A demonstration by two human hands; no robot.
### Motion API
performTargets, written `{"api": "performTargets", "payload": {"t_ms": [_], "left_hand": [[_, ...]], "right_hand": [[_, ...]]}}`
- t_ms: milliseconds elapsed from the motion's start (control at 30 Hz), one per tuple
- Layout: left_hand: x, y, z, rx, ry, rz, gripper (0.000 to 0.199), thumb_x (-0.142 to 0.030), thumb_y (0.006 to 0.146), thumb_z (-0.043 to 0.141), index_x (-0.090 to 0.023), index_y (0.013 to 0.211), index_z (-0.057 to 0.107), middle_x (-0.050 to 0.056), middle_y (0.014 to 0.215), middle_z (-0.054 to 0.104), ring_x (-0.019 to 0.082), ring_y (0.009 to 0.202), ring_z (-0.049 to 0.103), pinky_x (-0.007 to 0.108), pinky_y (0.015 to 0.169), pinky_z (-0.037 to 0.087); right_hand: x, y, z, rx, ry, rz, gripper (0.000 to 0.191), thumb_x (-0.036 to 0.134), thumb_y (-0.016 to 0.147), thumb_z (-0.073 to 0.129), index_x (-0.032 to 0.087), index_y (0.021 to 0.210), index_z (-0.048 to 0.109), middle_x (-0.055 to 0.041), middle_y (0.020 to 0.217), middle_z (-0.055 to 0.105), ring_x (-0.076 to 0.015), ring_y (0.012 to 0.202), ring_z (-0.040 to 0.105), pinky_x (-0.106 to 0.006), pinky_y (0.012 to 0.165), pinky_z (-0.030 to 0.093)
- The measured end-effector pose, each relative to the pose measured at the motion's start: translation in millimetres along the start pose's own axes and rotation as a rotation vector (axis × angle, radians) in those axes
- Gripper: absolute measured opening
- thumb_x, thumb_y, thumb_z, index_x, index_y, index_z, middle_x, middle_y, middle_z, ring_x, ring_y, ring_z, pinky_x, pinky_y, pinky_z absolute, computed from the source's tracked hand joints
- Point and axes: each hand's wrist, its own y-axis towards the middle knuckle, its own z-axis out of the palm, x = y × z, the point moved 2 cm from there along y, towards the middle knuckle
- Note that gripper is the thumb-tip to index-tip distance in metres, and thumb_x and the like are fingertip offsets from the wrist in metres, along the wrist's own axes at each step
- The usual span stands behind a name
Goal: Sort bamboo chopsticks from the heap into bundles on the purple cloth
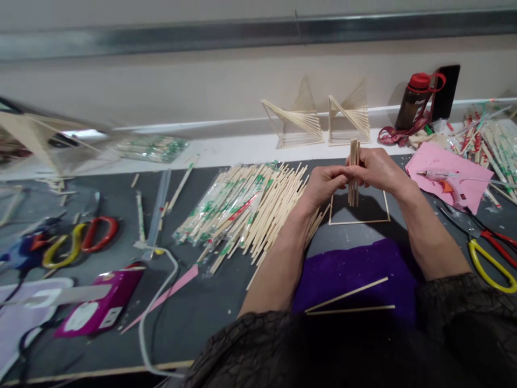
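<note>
A small bundle of thin wooden sticks (pixel 354 196) stands upright between my two hands, above the table. The fingers of my left hand (pixel 326 182) pinch it from the left. From the right, my right hand (pixel 378 167) wraps its fingers round the same sticks. Below and behind the hands lies a square frame of sticks (pixel 359 222), partly hidden by them. Two loose sticks (pixel 351 310) rest on the purple cloth (pixel 343 264) in front of me. To the left of my left forearm spreads a pile of bare sticks (pixel 274 210).
Wrapped chopsticks (pixel 218 202) lie left of the pile. Two stick structures (pixel 297 121) stand by the wall, near a red-capped bottle (pixel 414 99). At right are a glue gun (pixel 450 186) on pink paper (pixel 428 159) and scissors (pixel 487 261); more scissors (pixel 99 234) lie left.
</note>
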Motion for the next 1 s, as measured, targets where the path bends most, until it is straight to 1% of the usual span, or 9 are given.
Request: {"api": "performTargets", "payload": {"t_ms": [100, 200, 333, 533, 667, 767, 833, 900, 1000], "left_hand": [[0.1, -0.4, -1.1, -0.001, -0.031, -0.026, 0.020, -0.031, 0.072, 0.065, -0.017, 0.077, 0.079, 0.002, 0.073, 0.073, 0.010, 0.065, 0.061, 0.022, 0.063, 0.052], [0.8, -0.5, -2.7, 0.005, -0.053, -0.044, 0.022, -0.036, 0.071, 0.069, -0.017, 0.077, 0.080, 0.002, 0.069, 0.072, 0.011, 0.064, 0.061, 0.022, 0.062, 0.052], [2.6, -0.2, -2.8, 0.017, -0.061, -0.063, 0.025, -0.039, 0.069, 0.072, -0.017, 0.077, 0.081, 0.002, 0.068, 0.071, 0.011, 0.064, 0.060, 0.023, 0.062, 0.051], [14.2, 1.7, -0.8, 0.119, -0.039, -0.130, 0.021, -0.031, 0.066, 0.068, -0.017, 0.075, 0.080, -0.001, 0.064, 0.068, 0.011, 0.062, 0.058, 0.023, 0.064, 0.049], [17.2, 2.5, -2.6, 0.112, 0.019, -0.133, 0.022, -0.026, 0.067, 0.063, -0.018, 0.076, 0.080, -0.002, 0.065, 0.069, 0.014, 0.065, 0.061, 0.025, 0.066, 0.050], [17.2, 2.9, -3.1, 0.097, 0.063, -0.116, 0.022, -0.026, 0.068, 0.061, -0.018, 0.076, 0.080, -0.002, 0.064, 0.069, 0.015, 0.066, 0.063, 0.027, 0.068, 0.051], [16.8, 3.2, -1.0, 0.105, 0.041, -0.082, 0.023, -0.027, 0.068, 0.061, -0.017, 0.079, 0.080, -0.002, 0.069, 0.071, 0.016, 0.071, 0.065, 0.027, 0.073, 0.052], [16.1, 3.3, 3.3, 0.125, -0.005, -0.040, 0.026, -0.028, 0.069, 0.062, -0.017, 0.084, 0.080, 0.000, 0.079, 0.075, 0.018, 0.081, 0.068, 0.029, 0.081, 0.052], [16.0, 2.8, 11.4, 0.164, -0.045, -0.031, 0.029, -0.032, 0.072, 0.062, -0.016, 0.088, 0.080, 0.003, 0.088, 0.078, 0.021, 0.090, 0.070, 0.032, 0.089, 0.052]], "right_hand": [[0.3, 0.6, 0.9, 0.032, 0.046, 0.019, 0.013, 0.025, 0.085, 0.063, 0.015, 0.077, 0.068, -0.0011, 0.061, 0.064, -0.0109, 0.052, 0.057, -0.024, 0.052, 0.042], [4.7, -0.3, 0.4, 0.058, 0.034, 0.043, 0.012, 0.021, 0.084, 0.061, 0.015, 0.077, 0.068, -0.0010, 0.059, 0.063, -0.0105, 0.050, 0.056, -0.024, 0.051, 0.042], [8.4, -1.7, -2.2, 0.062, 0.009, -0.005, 0.011, 0.018, 0.082, 0.060, 0.014, 0.076, 0.068, -0.0016, 0.061, 0.064, -0.0105, 0.054, 0.057, -0.024, 0.054, 0.043], [2.4, -0.3, -1.9, 0.031, -0.019, -0.030, 0.015, 0.019, 0.082, 0.056, 0.014, 0.074, 0.066, -0.0008, 0.060, 0.062, -0.0104, 0.056, 0.056, -0.024, 0.054, 0.040], [0.9, 1.0, -0.9, -0.015, -0.033, -0.054, 0.018, 0.024, 0.084, 0.056, 0.014, 0.074, 0.067, -0.0025, 0.064, 0.063, -0.0109, 0.058, 0.057, -0.024, 0.056, 0.041], [0.4, 0.9, -1.5, -0.017, -0.014, -0.054, 0.017, 0.023, 0.084, 0.056, 0.014, 0.076, 0.067, -0.0018, 0.063, 0.063, -0.0106, 0.058, 0.056, -0.024, 0.056, 0.041], [-0.5, 0.7, -2.2, -0.003, 0.014, -0.050, 0.017, 0.024, 0.083, 0.055, 0.013, 0.078, 0.067, -0.0009, 0.062, 0.062, -0.0106, 0.057, 0.057, -0.023, 0.056, 0.041], [-2.1, 0.4, -2.6, 0.014, 0.039, -0.039, 0.017, 0.024, 0.082, 0.055, 0.013, 0.078, 0.067, -0.0004, 0.062, 0.062, -0.0107, 0.056, 0.057, -0.023, 0.055, 0.041], [-4.9, 0.4, -2.4, 0.023, 0.055, -0.023, 0.016, 0.025, 0.081, 0.055, 0.014, 0.079, 0.067, -0.0003, 0.062, 0.063, -0.0113, 0.058, 0.059, -0.023, 0.056, 0.042]]}}
